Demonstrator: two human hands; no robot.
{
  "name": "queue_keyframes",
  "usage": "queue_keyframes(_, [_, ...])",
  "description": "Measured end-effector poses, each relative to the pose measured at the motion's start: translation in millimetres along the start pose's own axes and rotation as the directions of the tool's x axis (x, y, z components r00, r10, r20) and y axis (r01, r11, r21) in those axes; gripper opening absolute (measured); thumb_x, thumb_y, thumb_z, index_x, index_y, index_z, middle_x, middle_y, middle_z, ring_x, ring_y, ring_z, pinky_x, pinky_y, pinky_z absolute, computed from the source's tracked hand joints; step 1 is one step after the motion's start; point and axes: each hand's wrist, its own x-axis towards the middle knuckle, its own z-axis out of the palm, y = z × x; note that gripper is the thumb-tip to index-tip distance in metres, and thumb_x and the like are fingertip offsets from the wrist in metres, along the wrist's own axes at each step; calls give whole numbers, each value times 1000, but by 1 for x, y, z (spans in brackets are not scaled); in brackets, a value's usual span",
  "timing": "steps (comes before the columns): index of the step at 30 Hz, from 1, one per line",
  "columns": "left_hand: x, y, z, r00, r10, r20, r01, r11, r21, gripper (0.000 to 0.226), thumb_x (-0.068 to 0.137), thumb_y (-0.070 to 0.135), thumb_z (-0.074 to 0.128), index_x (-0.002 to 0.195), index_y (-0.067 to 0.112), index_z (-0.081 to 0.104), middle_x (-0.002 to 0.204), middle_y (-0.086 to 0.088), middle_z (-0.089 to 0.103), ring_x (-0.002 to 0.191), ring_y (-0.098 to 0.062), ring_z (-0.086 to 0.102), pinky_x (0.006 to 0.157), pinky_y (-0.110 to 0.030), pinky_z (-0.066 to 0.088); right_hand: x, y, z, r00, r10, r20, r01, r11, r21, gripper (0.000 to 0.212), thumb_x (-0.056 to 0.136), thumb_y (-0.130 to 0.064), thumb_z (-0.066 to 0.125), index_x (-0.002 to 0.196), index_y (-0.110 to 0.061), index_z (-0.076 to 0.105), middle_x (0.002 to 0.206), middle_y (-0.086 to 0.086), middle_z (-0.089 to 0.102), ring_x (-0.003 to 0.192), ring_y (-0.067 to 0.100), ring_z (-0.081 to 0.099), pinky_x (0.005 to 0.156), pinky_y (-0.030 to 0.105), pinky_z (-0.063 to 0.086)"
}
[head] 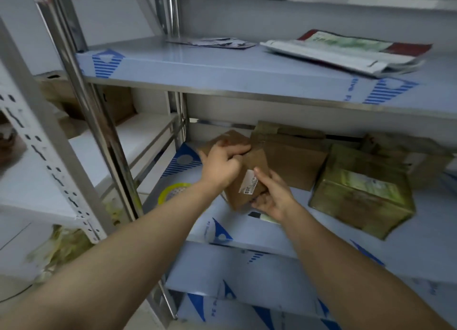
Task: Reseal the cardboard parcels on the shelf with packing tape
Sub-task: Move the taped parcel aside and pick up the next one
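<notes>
A small brown cardboard parcel (249, 161) with a white label marked 308 is held tilted above the middle shelf (420, 243). My left hand (220, 166) grips its upper left edge, fingers curled over the top. My right hand (272, 196) holds its lower right corner, thumb lying on the label. A roll of yellow-rimmed packing tape (173, 192) lies flat on the shelf at the left, partly behind my left forearm. Two more parcels stand to the right: a plain brown one (296, 156) at the back and a greenish taped one (361, 196) nearer the front.
The upper shelf (197, 64) carries a stack of flat printed bags (346, 52) and some papers (212, 42). A steel upright (99, 131) stands left of the tape. A white perforated rack (37, 151) and further boxes sit at far left. A small flat object (262, 217) lies under my right hand.
</notes>
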Motion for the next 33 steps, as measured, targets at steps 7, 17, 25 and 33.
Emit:
queue_keyframes(7, [-34,22,11,999,-3,-34,2,1000,-18,55,83,-7,59,132,16,56,139,-5,50,139,-20,34,114,-28,26,-27,23,-57,998,5,69,-28,939,343,37,87,-25,61,123,-22,57,121,12,61,112,28,58,82,50,54])
queue_keyframes(17, [-55,23,9,871,-491,3,395,697,-598,41,81,51,61,102,16,64,83,-1,65,79,-15,59,69,-29,42,-61,18,-96,986,65,151,-98,969,225,58,70,-44,67,123,-21,59,118,7,68,113,26,60,105,48,41])
queue_keyframes(25, [-44,17,34,936,-342,80,314,711,-629,21,88,33,52,86,14,61,82,-6,61,82,-21,58,79,-33,45,-73,-4,-115,920,-338,-196,346,938,5,53,81,-13,69,131,-13,56,125,0,61,118,16,52,107,35,38])
queue_keyframes(33, [-35,11,30,975,-208,79,204,690,-694,35,86,13,42,111,13,67,106,-7,63,96,-20,52,78,-27,42,-80,-11,-91,901,-307,-308,328,945,17,17,91,-29,60,103,-19,66,110,0,67,115,20,57,93,30,40])
